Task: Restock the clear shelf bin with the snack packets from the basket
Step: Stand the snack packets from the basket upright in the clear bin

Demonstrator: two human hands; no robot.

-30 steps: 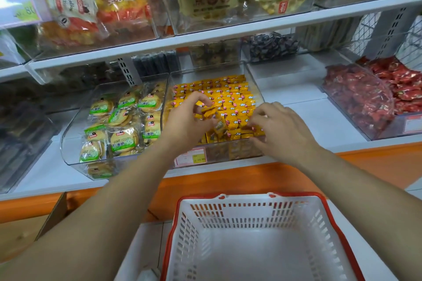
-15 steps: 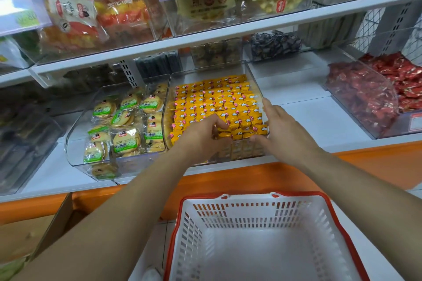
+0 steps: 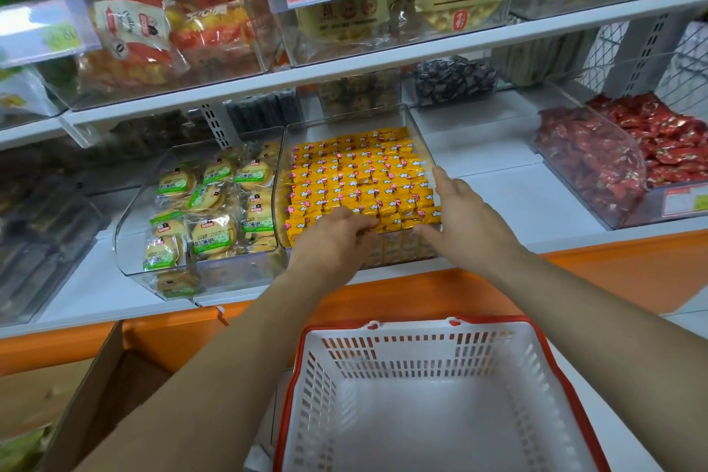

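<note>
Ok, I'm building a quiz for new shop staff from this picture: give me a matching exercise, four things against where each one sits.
Things:
1. yellow snack packets
2. red packets
3. green-labelled biscuits
4. basket

Places:
A. below the shelf, nearest the camera
B. far right on the shelf
C. in the middle clear bin
D. just left of the middle clear bin

Pairs: 1-C, 2-B, 3-D, 4-A
</note>
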